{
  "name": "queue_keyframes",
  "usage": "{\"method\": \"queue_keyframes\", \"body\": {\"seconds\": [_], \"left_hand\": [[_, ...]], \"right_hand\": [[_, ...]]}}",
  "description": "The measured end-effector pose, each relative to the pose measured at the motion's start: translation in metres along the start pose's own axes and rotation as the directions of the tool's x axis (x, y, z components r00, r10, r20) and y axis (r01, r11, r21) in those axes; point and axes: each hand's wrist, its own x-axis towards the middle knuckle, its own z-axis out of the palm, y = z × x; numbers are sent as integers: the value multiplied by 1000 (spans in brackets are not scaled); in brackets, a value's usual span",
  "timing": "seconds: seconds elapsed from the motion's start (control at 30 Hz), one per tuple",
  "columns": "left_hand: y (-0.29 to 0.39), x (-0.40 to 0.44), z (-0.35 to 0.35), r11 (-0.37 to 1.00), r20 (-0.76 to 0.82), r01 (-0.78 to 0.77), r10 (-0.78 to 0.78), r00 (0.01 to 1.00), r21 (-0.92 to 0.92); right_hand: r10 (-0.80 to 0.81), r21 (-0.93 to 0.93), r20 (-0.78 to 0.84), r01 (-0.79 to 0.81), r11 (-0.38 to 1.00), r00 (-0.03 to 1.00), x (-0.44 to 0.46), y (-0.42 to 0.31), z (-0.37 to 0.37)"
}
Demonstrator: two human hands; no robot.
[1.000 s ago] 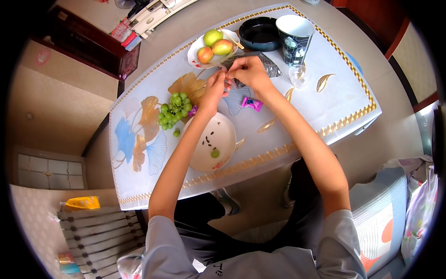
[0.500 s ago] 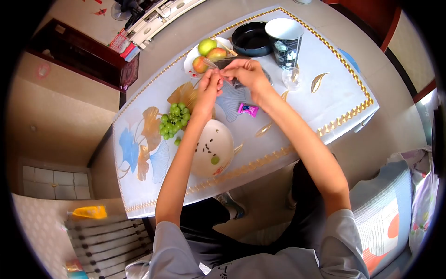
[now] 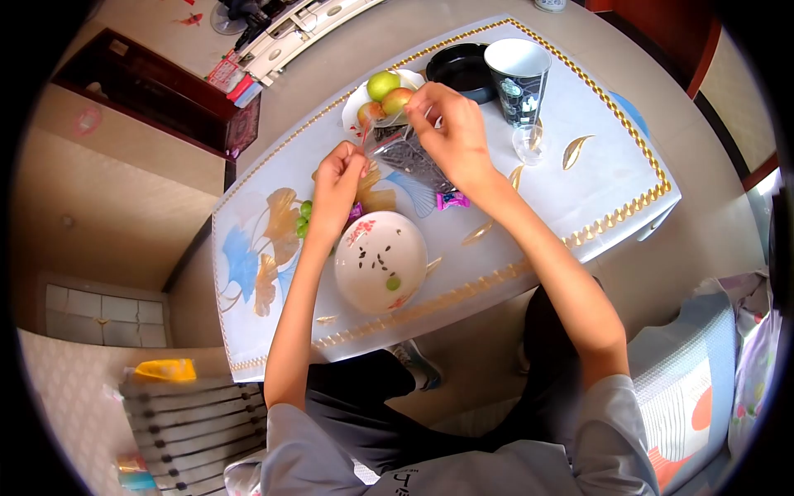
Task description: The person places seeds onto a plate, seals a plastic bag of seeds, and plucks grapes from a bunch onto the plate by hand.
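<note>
Between my hands hangs a clear plastic zip bag [image 3: 407, 157] filled with dark seeds, its top edge toward the fruit plate. My left hand [image 3: 341, 169] is closed, pinching the bag's left upper corner. At the other side of the top, my right hand [image 3: 453, 136] grips the bag's edge with thumb and curled fingers. Nearer my body lies a white plate [image 3: 356, 277] with several dark seeds and one green grape [image 3: 393, 283]. Green grapes [image 3: 305, 217] are partly hidden behind my left wrist. A purple wrapped candy [image 3: 452, 200] lies just below the bag.
Beyond the bag, a plate [image 3: 351, 124] holds apple-like fruit [image 3: 383, 86]. A black round dish [image 3: 460, 68], a dark patterned paper cup [image 3: 519, 87] and a clear plastic cup [image 3: 529, 147] stand on the far right of the tablecloth [image 3: 595, 194].
My hands have moved apart, the left one toward me, and the bag is spread between them. The bag's seeds show more plainly. A second purple wrapper shows beside my left wrist.
</note>
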Motion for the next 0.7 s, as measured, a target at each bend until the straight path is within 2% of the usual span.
{"method": "queue_keyframes", "body": {"seconds": [0.1,0.23,0.33,0.4,0.53,0.7], "left_hand": [[6,-16,-4,998,-69,-42,45,997,47],[14,-30,-12,998,-147,-24,31,989,52],[10,-40,-8,993,-187,-49,69,980,108],[0,-46,-3,987,-218,-42,76,973,158],[-9,-42,9,994,-216,-108,104,971,-5],[-4,-39,11,997,-265,-76,71,962,-8]], "right_hand": [[20,86,82,-27,996,996,2,-5,2],[81,173,153,-108,979,985,-4,-4,13],[162,219,177,-199,955,971,-11,-5,20],[145,204,146,-174,963,979,-11,1,20],[190,254,109,-212,944,976,-9,3,25],[262,71,19,-263,962,965,-6,-10,14]]}}
